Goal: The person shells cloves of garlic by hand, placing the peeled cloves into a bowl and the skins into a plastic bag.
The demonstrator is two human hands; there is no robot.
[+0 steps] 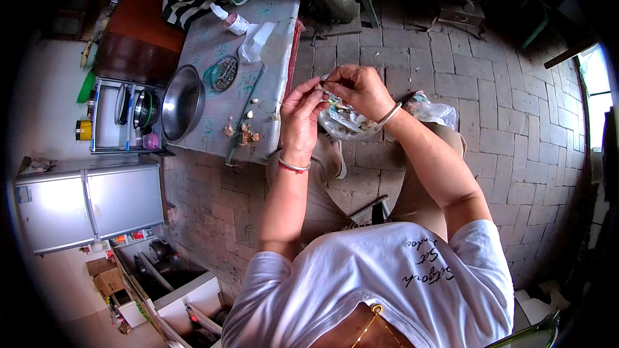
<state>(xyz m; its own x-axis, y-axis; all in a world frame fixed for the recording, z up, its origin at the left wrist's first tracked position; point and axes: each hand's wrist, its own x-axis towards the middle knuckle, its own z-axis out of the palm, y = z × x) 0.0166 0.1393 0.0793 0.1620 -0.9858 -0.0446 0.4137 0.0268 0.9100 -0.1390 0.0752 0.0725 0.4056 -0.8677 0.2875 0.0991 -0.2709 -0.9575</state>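
My left hand (301, 115) and my right hand (361, 88) meet in front of me, fingertips together on a small pale piece (319, 87), perhaps a garlic clove, mostly hidden by the fingers. A small yellow-green thing (331, 102) shows just below the fingers; what it is cannot be made out. Under the hands, a clear plastic bag (348, 123) lies open with pale skins and scraps in it. To the left, on the covered table, are peeled white garlic cloves (249, 114) and a group of brownish unpeeled cloves (246, 134).
The table (266, 128) also carries a metal basin (183, 104), a round dish (225, 73), a bottle (235, 23), white paper (256, 41) and a long thin strip (247, 113). Another plastic bag (437, 112) lies by my right knee. A refrigerator (123, 203) stands at left.
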